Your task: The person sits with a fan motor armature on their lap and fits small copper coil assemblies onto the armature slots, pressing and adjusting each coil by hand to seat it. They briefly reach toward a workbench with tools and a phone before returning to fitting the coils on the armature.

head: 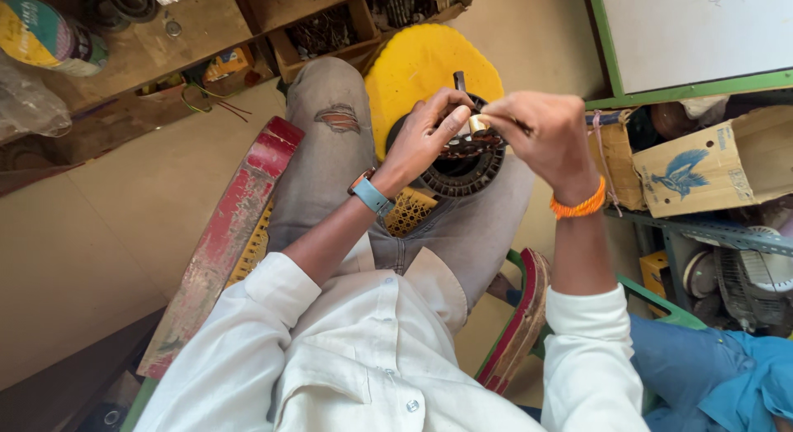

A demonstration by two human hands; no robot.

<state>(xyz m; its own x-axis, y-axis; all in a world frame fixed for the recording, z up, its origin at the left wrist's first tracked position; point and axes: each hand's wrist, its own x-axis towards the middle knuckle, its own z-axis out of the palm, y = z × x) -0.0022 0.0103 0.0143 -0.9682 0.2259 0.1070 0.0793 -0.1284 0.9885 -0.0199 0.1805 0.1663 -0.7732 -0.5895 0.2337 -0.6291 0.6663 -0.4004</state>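
A round black motor stator [461, 169] with copper windings rests on my lap, over my grey torn jeans. My left hand [425, 135], with a blue watch on the wrist, grips the stator's top edge. My right hand [541, 135], with an orange band on the wrist, pinches a small pale piece [477, 122] against the windings. A dark shaft [459, 80] sticks up behind my fingers.
A yellow round stool [417, 64] stands past my knees. A red-painted chair arm [231, 234] runs on the left, another on the right [520, 325]. Wooden shelves with parts [330, 31] lie ahead, a cardboard box [714, 163] and a fan [756, 283] at right. Another person's blue clothing [719, 374] is at lower right.
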